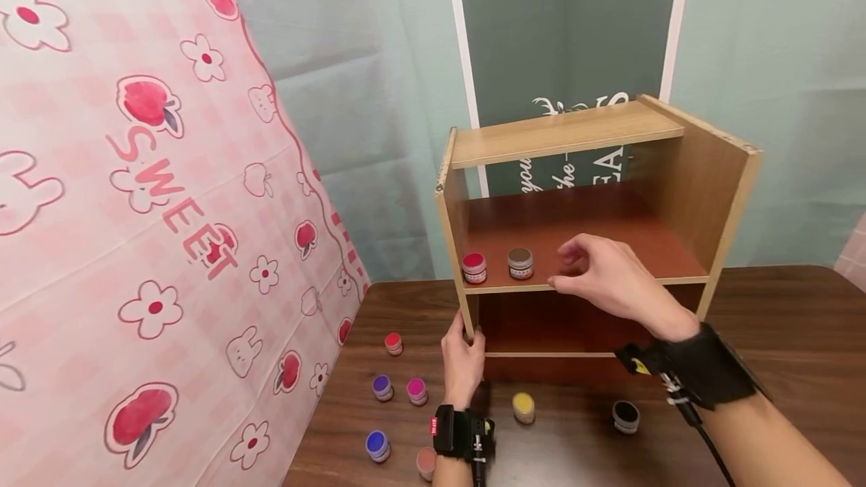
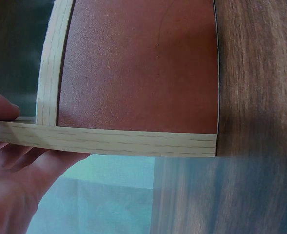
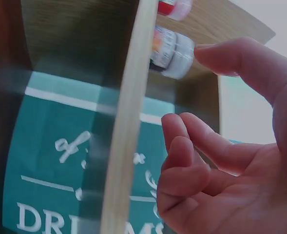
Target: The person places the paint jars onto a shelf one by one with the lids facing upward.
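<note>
A small wooden shelf unit [image 1: 568,131] with reddish-brown boards stands on the table. My left hand [image 1: 463,359] grips the lower front edge of its left side panel [image 2: 133,143], thumb inside and fingers outside. On the middle board, a red-lidded paint jar [image 1: 474,267] sits in the left corner, with a brown-lidded paint jar [image 1: 520,264] to its right. My right hand [image 1: 605,273] hovers just right of the brown jar, thumb and bent fingers apart and holding nothing. In the right wrist view, the thumb is close to that jar [image 3: 171,53]; whether they touch I cannot tell.
Left on the dark wood table [image 1: 791,344] stand red [image 1: 394,343], purple [image 1: 382,388], magenta [image 1: 416,391], blue [image 1: 377,446] and peach [image 1: 426,463] jars. A yellow jar [image 1: 523,407] and a black jar [image 1: 625,417] stand before the shelf. Curtains [image 1: 325,119] hang behind.
</note>
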Demonstrator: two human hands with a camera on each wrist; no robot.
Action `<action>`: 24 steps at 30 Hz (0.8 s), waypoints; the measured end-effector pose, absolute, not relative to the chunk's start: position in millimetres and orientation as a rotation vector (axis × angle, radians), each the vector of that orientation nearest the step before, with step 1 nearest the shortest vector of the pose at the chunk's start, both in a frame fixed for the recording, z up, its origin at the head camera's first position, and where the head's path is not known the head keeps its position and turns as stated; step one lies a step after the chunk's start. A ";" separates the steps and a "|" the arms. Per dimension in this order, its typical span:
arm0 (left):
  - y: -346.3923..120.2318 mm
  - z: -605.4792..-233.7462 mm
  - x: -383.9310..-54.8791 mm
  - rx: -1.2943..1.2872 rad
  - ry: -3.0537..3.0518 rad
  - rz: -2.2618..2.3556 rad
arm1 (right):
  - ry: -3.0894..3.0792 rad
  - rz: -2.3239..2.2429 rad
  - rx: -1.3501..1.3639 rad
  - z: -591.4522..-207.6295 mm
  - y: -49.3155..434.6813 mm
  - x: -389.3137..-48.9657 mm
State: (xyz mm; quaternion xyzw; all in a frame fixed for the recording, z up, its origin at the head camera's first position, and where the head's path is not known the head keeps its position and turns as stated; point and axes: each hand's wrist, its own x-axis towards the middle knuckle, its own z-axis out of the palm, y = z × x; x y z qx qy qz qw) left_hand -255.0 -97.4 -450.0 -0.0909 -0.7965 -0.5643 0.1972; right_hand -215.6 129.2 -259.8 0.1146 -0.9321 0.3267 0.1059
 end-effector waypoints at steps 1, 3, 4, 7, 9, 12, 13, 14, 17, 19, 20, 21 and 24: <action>-98.3 -449.7 -255.2 -0.252 -2.228 -1.578 | -2.733 0.949 0.329 -260.5 133.5 -210.0; -100.4 -449.2 -255.4 -0.240 -2.226 -1.564 | -2.702 0.915 0.317 -263.2 142.7 -198.7; -101.5 -449.0 -255.3 -0.233 -2.225 -1.556 | -2.690 0.896 0.310 -265.4 147.9 -192.9; -105.2 -448.8 -254.3 -0.215 -2.221 -1.526 | -2.654 0.848 0.268 -275.4 165.5 -176.6; -107.8 -448.9 -253.4 -0.202 -2.221 -1.512 | -2.644 0.843 0.227 -285.1 179.1 -166.5; -112.0 -449.0 -252.4 -0.190 -2.218 -1.497 | -2.642 0.850 0.137 -301.9 201.2 -153.7; -113.3 -449.1 -252.5 -0.190 -2.215 -1.489 | -2.647 0.847 0.110 -307.6 209.0 -150.1; -114.5 -448.9 -252.5 -0.187 -2.213 -1.487 | -2.648 0.839 0.084 -313.3 217.0 -146.8; -117.3 -449.2 -253.9 -0.183 -2.209 -1.474 | -2.664 0.822 -0.010 -329.2 242.9 -137.0; -118.7 -450.0 -255.0 -0.174 -2.214 -1.473 | -2.639 0.839 -0.074 -342.6 260.4 -130.5; -119.1 -450.3 -255.4 -0.169 -2.218 -1.477 | -2.606 0.873 -0.100 -351.9 270.0 -127.8; -119.7 -450.6 -255.9 -0.163 -2.221 -1.480 | -2.557 0.933 -0.118 -361.2 279.0 -124.9; -121.4 -451.0 -256.4 -0.153 -2.227 -1.485 | -2.346 1.122 -0.120 -409.9 318.2 -122.8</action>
